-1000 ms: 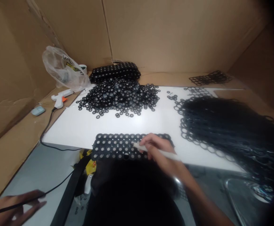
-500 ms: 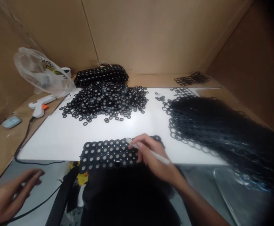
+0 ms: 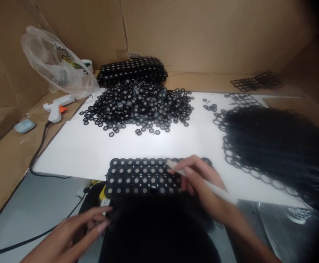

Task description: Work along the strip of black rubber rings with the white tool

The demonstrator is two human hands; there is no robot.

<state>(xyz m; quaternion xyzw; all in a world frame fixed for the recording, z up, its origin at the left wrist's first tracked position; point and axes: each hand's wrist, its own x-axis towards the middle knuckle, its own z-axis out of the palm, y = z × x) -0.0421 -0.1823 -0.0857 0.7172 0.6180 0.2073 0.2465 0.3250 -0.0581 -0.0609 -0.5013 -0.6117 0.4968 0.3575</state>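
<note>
Right hand [image 3: 200, 179] pinching a white pen [image 3: 216, 189], its tip over the far rows of a black mat [image 3: 137, 175].

The mat, set with pale discs, lies at the near edge of the white table [image 3: 90, 153]; contact with the tip cannot be told. The pen is probably light, stiff and smooth, best held near the tip; the mat likely light and floppy, best taken by its rim. Left hand [image 3: 77, 232]: fingers parted, apparently empty, near the mat's near left corner. Beyond: a pile of discs [image 3: 137, 106]; rightward, black netting [image 3: 274, 142].
</note>
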